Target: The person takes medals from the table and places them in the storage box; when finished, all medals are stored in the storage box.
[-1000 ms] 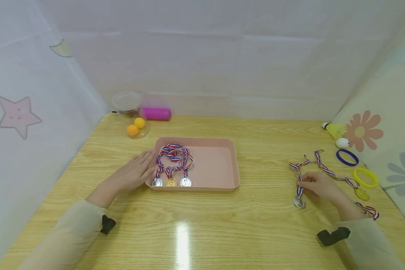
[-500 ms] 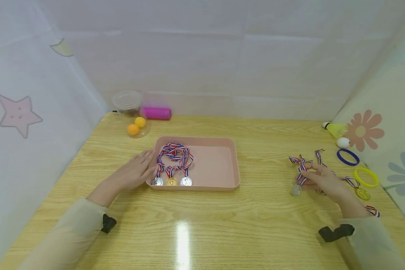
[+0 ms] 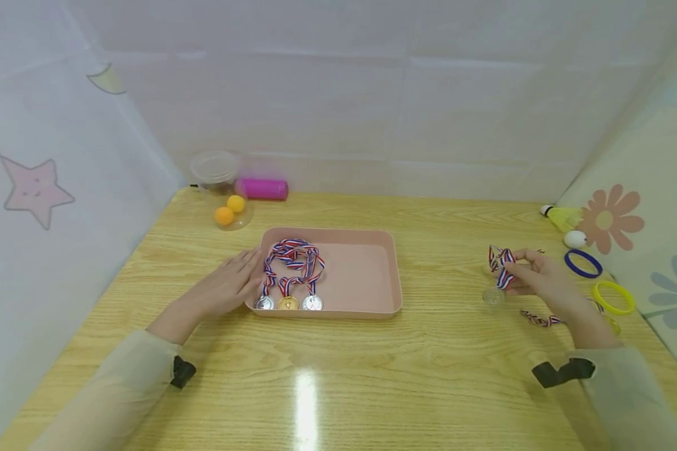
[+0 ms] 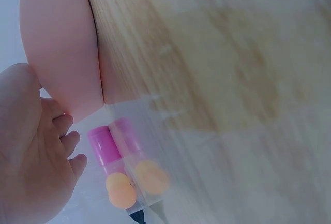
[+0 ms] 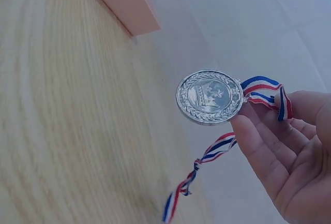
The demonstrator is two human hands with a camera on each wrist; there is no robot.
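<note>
My right hand (image 3: 541, 285) pinches the striped ribbon of a silver medal (image 3: 493, 296) between thumb and fingers. In the right wrist view the medal's disc (image 5: 209, 97) faces the camera, and a knotted ribbon end (image 5: 196, 165) dangles below the hand. Straight fingers of my left hand (image 3: 225, 285) rest against the left side of the pink tray (image 3: 358, 275). Inside that tray, a silver medal (image 3: 264, 303), a gold medal (image 3: 288, 303) and another silver medal (image 3: 313, 303) line up along the front wall, ribbons bunched behind them.
Under my right forearm lies a mostly hidden gold medal (image 3: 614, 324). Along the right edge are a blue wristband (image 3: 583, 264), a yellow wristband (image 3: 613, 297), a white ball (image 3: 575, 238) and a shuttlecock (image 3: 563, 217). Back left are orange balls (image 3: 224, 216) and a magenta cylinder (image 3: 264, 189).
My right hand has gathered up the silver medal's ribbon and lifted it, so the disc has moved away from the table's front. The left hand stays at the tray.
</note>
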